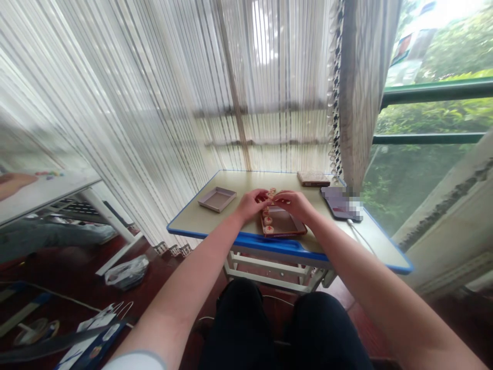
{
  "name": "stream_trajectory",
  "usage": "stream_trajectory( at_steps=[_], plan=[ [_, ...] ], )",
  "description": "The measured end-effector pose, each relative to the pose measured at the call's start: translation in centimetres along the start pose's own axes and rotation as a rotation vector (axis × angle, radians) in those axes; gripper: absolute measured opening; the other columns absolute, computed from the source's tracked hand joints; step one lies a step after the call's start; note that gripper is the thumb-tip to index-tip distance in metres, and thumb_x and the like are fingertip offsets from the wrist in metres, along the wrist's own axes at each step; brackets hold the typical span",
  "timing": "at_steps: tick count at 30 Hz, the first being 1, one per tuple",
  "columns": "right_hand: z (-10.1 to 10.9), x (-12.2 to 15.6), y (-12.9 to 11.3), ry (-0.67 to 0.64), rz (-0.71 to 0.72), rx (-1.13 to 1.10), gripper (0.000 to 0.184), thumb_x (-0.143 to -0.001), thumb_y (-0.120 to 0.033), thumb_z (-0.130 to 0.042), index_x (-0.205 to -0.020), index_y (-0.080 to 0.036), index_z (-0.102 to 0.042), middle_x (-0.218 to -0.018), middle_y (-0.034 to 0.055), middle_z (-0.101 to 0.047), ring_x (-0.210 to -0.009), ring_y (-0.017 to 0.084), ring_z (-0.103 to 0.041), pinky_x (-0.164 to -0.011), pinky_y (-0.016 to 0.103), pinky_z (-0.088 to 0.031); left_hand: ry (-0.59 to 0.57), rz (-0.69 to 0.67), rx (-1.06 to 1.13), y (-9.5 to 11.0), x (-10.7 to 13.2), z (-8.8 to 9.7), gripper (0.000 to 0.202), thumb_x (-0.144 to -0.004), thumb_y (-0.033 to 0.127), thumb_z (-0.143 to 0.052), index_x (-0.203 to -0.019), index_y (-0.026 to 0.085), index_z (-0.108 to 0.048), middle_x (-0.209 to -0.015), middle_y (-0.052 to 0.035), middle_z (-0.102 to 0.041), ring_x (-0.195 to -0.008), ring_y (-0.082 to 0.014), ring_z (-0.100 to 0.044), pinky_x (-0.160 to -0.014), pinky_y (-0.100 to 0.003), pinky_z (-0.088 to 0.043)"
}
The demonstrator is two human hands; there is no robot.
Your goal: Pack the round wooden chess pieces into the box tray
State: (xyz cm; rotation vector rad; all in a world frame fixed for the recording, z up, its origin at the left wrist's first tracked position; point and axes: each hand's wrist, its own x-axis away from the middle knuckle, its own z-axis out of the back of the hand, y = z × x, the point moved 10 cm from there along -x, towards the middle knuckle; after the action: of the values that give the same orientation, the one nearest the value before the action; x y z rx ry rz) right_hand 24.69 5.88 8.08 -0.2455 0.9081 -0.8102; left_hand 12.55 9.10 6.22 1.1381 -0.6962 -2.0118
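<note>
My left hand [251,204] and my right hand [295,204] meet over a shallow brown tray [287,226] near the front edge of a small blue-rimmed table [215,234]. Both hands are curled, fingers pinched round a short row of round wooden game pieces [271,194] held between them. Two more round pieces with red marks [268,222] lie at the left side of the tray. What sits under my palms is hidden.
A pale box lid [217,199] lies at the table's left. A brown box [313,178] sits at the back and a phone [342,204] with a cable at the right. Curtains hang behind. A plastic bag [127,272] and clutter lie on the floor to the left.
</note>
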Motion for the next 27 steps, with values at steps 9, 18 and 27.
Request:
stream_trajectory(
  at_steps=[9,18,27],
  plan=[
    [0.1,0.0,-0.1,0.04,-0.02,0.047,0.019,-0.075,-0.032,-0.057,-0.082,-0.017,-0.068,-0.078,0.0049,-0.066,-0.064,0.012,-0.056,-0.064,0.024,-0.044,0.006,-0.007,0.051,0.4,0.3,-0.1,0.047,-0.068,0.035,-0.068,-0.108,0.013,-0.057,-0.094,-0.0096,-0.068,-0.084,-0.0164,-0.063,-0.077,-0.028,-0.05],
    [0.0,0.7,-0.9,-0.185,-0.056,0.232,0.015,-0.069,-0.023,-0.057,-0.076,-0.019,-0.07,-0.073,0.0019,-0.064,-0.064,0.012,-0.054,-0.061,0.021,-0.039,0.285,-0.008,-0.469,-0.2,0.6,3.4,0.026,-0.074,0.031,-0.059,-0.096,0.016,-0.058,-0.091,-0.0065,-0.067,-0.09,-0.0184,-0.06,-0.086,-0.035,-0.046],
    [-2.3,1.7,0.5,-0.395,-0.157,0.365,0.017,-0.067,-0.033,-0.06,-0.075,-0.023,-0.071,-0.069,0.0013,-0.065,-0.062,0.014,-0.053,-0.058,0.024,-0.036,0.196,-0.003,-0.602,-0.7,0.3,2.1,0.025,-0.07,0.007,-0.05,-0.089,0.017,-0.062,-0.091,-0.0054,-0.066,-0.092,-0.0198,-0.056,-0.087,-0.033,-0.045]
  ],
)
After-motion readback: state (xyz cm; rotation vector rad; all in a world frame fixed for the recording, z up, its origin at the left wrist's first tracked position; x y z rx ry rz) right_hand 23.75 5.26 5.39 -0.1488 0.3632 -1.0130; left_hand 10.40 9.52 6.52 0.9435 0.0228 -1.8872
